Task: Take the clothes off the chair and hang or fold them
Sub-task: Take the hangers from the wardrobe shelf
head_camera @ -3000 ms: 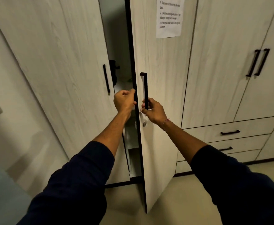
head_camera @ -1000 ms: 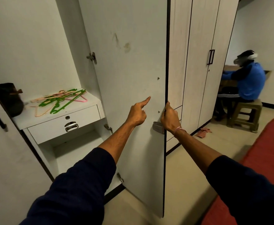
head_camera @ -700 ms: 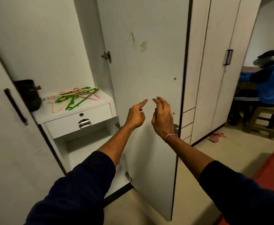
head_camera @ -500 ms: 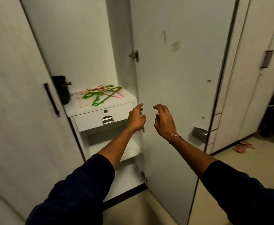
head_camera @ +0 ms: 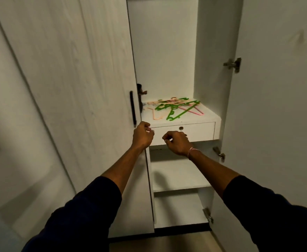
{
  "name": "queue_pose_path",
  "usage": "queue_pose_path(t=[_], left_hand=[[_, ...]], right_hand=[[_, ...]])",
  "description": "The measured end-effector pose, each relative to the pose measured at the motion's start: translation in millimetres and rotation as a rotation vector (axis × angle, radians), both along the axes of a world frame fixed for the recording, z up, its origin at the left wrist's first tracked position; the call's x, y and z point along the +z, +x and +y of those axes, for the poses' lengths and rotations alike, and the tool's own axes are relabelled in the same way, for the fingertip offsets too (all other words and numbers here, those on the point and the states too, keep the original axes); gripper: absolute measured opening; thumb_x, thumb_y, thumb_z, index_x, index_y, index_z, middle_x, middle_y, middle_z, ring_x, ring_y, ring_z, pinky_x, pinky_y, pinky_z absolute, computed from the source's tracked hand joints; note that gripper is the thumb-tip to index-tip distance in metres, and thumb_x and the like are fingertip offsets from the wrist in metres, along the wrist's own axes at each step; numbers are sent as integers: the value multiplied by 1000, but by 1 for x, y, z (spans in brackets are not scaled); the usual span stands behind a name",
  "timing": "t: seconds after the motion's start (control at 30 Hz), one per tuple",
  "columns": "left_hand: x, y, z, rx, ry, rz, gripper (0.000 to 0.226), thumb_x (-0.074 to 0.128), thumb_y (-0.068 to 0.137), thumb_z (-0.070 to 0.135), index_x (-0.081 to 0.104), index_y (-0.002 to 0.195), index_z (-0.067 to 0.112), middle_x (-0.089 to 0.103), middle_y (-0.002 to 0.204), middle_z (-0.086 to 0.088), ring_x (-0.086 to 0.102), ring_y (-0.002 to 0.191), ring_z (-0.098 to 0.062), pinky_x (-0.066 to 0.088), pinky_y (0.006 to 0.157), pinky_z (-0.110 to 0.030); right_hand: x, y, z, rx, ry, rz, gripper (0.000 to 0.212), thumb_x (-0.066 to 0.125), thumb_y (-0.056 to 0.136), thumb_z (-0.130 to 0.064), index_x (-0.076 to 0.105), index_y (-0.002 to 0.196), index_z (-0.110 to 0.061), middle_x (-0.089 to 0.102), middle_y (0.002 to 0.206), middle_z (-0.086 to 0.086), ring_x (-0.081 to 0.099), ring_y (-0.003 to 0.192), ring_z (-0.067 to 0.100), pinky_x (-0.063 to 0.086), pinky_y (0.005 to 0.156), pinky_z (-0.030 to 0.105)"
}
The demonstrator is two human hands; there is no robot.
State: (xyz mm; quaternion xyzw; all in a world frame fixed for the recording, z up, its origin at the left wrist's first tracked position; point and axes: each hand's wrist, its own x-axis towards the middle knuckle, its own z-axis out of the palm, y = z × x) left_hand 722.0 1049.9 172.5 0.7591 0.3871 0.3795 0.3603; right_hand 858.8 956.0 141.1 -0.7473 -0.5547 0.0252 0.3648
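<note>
right door now swung fully open – both hands off it, left hand (head_camera: 142, 136) and right hand (head_camera: 176, 143) loosely curled, holding nothing, near the drawer (head_camera: 198, 131) below the hangers (head_camera: 176, 106) – clothes and chair out of view, hanger pick likely next.

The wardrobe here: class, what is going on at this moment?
A person stands at the open wardrobe. Both hands, the left hand and right hand, hover loosely curled before the drawer, holding nothing. Plastic hangers lie piled on the shelf above it. No clothes are in view.
</note>
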Motion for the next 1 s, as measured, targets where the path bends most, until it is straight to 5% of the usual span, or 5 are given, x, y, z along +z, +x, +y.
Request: queue_pose_path(t=[0.33,0.7,1.0], left_hand=[[10,-37,72,73,2,-34,47,65,95,13,48,139,10,57,133,-12,61,114,-28,53,98,-39],[22,6,130,68,39,3,63,63,96,10,33,152,10,47,147,-16,50,132,-31,43,110,-44],[31,42,155,141,10,-174,36,63,97,16,55,131,8,66,118,-7,63,106,-22,51,95,-31]], right_hand=[[12,-15,82,49,-3,50,20,65,93,-12,69,111,-6,72,108,11,65,91,23,48,84,25],[29,15,156,153,-93,102,42,67,94,-15,53,133,-7,62,130,13,63,109,28,42,83,24],[38,39,203,282,-144,209,76,69,92,-8,25,154,-13,47,149,15,49,134,34,45,105,39]])
